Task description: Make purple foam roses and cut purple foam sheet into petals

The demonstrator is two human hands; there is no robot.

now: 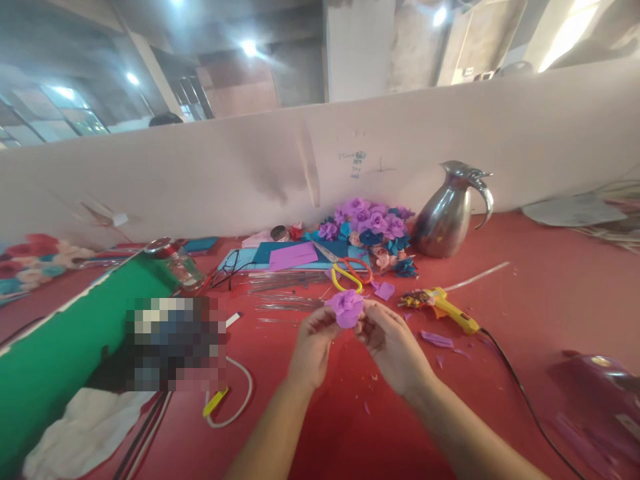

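Just below centre frame, the purple flower [346,308] sat between left grip [311,347] and right grip [393,347], both pinching it!

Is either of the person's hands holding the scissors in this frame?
No, the left hand and right hand hold the purple flower between them, while the scissors lie beyond it.
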